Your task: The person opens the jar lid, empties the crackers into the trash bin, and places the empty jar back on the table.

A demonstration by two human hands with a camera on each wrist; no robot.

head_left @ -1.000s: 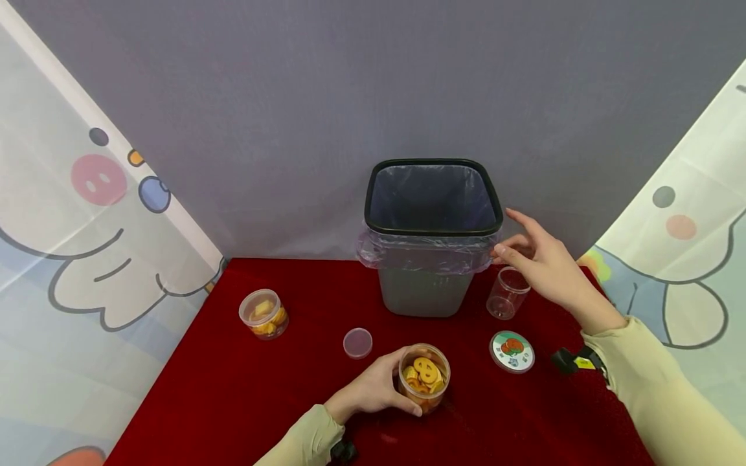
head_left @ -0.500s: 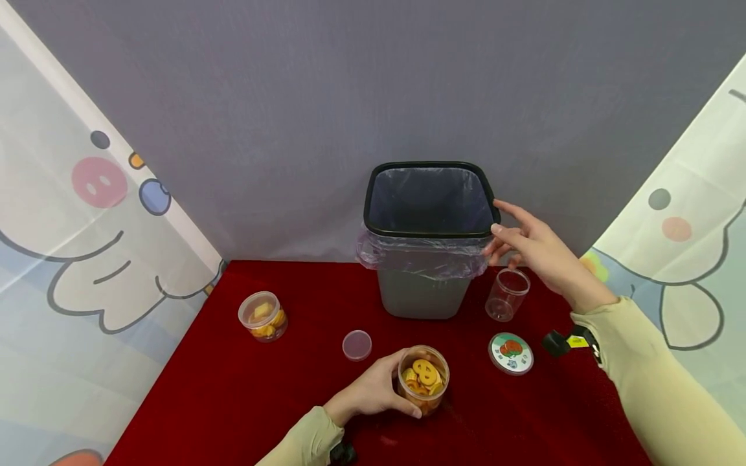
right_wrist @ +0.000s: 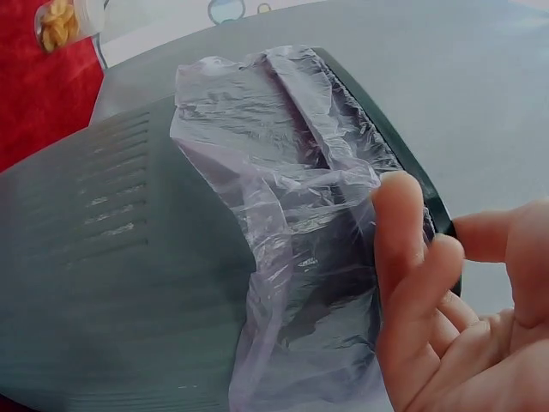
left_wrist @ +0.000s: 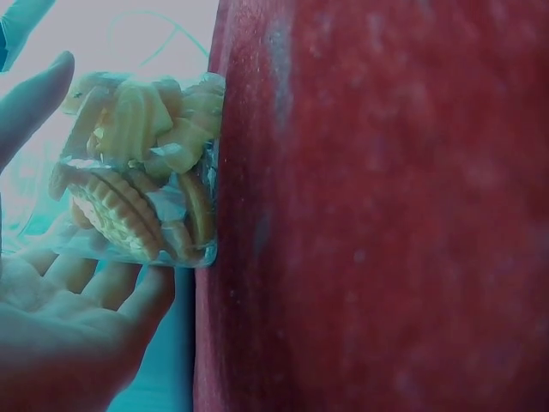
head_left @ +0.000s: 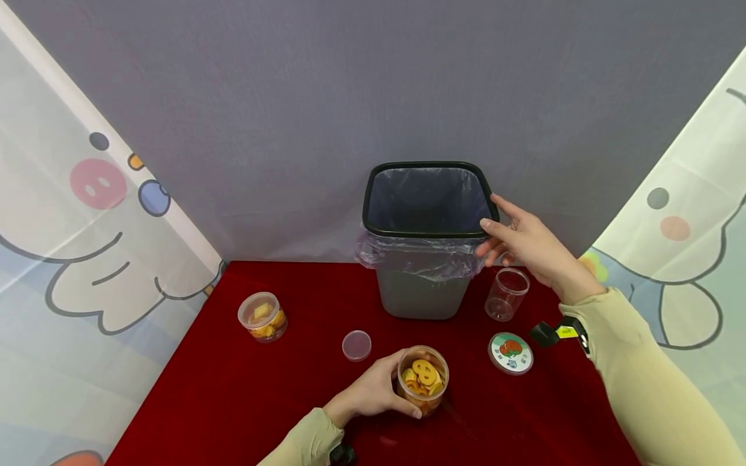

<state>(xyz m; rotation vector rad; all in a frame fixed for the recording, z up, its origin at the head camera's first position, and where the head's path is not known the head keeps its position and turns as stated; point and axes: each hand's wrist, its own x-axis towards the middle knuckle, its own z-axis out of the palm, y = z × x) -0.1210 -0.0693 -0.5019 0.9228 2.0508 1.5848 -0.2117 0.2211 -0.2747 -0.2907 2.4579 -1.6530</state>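
Note:
My left hand (head_left: pixel 375 389) grips a clear plastic jar (head_left: pixel 431 405) of biscuits from its left side, thumb toward me. The jar stands upright, its top uncovered, on the red cloth. In the left wrist view, biscuits (left_wrist: pixel 120 210) show through the wall, with fingers below it. My right hand (head_left: pixel 527 249) holds the right edge of a grey trash can (head_left: pixel 422 294), thumb over the black rim and other fingers outside. A thin purple bin liner (right_wrist: pixel 283 172) is folded down over the can's outside, close to those fingers.
An uncovered clear jar (head_left: pixel 507 295) stands right of the can, with a printed round lid (head_left: pixel 511 353) in front. A small clear lid (head_left: pixel 357 345) lies left of the biscuit jar. Farther left sits a covered jar of snacks (head_left: pixel 263 317). A grey wall (head_left: pixel 291 129) rises behind.
My right hand has moved left from beside the trash can onto its rim. My left hand and the biscuit jar have stayed in place.

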